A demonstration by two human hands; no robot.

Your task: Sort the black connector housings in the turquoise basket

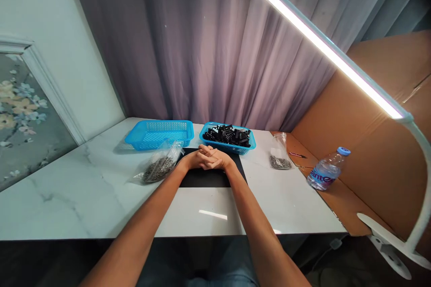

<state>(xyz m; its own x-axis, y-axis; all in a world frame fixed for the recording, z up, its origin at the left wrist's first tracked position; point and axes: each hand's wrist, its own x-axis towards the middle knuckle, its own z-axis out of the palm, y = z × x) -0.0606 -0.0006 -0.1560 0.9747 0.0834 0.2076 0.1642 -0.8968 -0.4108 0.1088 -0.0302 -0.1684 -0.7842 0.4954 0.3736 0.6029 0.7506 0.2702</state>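
Note:
My left hand (196, 159) and my right hand (220, 159) are clasped together, fingers interlaced, over a black mat (205, 180). No object shows between them. Just beyond the hands is a blue basket (229, 147) heaped with small black plastic parts (227, 134). Beside my left forearm lies a clear plastic bag (160, 166) full of small metal pieces, too small to tell their kind. A second blue basket (161, 133), with nothing visible inside, stands behind that bag.
To the right is a smaller bag of metal pieces (280, 160). A red-and-black pen-like item (298, 155) and a water bottle (326, 170) are on cardboard (340, 197). A lit lamp (323, 47) crosses overhead, clamped at the right edge of the white table (84, 197).

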